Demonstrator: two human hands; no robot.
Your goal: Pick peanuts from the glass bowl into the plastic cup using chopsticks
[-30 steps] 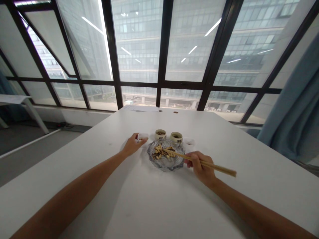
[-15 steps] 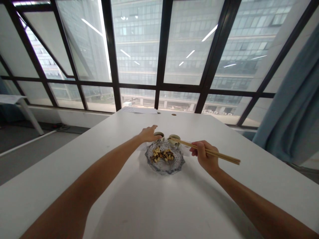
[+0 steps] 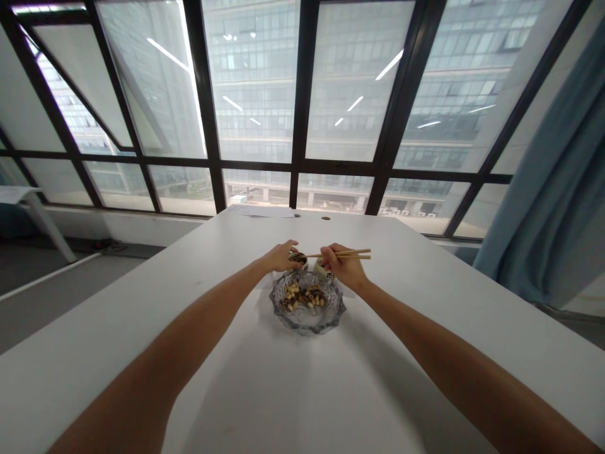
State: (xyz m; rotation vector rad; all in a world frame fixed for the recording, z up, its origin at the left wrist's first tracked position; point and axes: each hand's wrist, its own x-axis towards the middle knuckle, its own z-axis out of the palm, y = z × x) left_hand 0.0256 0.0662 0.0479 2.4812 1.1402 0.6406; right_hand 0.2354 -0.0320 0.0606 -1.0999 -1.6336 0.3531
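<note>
My left hand (image 3: pixel 280 258) curls round the left small cup (image 3: pixel 304 267), thumb on the near side and fingers on the far side. The cup seems to hold something dark. With my right hand (image 3: pixel 344 265) I grip a pair of wooden chopsticks (image 3: pixel 357 254), whose tips point left at the left cup's opening. The right small cup (image 3: pixel 320 268) is partly hidden behind my right hand. In front of both cups stands a scalloped clear glass bowl (image 3: pixel 309 329). Peanuts (image 3: pixel 316 300) and dark seeds (image 3: pixel 286 306) lie mixed in it.
Everything stands on a white table (image 3: pixel 265 391). Sheets of paper (image 3: pixel 262 211) and a small brown disc (image 3: pixel 326 218) lie at its far edge. Dark-framed windows rise behind it, and a blue curtain (image 3: pixel 534 208) hangs at the right.
My right hand has moved left with the chopsticks, whose tips went from the right cup to the left one. My left hand's fingers have closed more around the left cup.
</note>
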